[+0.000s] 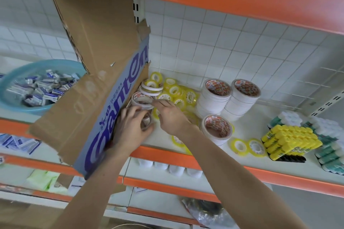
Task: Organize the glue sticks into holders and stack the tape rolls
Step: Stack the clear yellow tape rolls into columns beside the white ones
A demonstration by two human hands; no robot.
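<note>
- The left hand (133,128) curls its fingers around a white tape roll (147,121) near the front edge of the shelf (251,130), close against the cardboard box (96,72).
- The right hand (172,117) pinches the rim of another white tape roll (141,100) lying just behind, touching the box side.
- A short stack of thin white rolls (151,87) sits behind that one, with small yellow tape rolls (178,93) scattered toward the back wall.
- Two tall stacks of white tape rolls (229,96) stand mid-shelf near the back; a shorter stack (216,129) stands nearer the front edge.
- Two yellow rolls (248,147) lie flat by the front edge.
- Yellow glue sticks (290,140) fill a black holder at the shelf's right end, with green-and-white glue sticks (329,135) beside them.
- A blue basin (11,80) of small packets rests left of the box.
</note>
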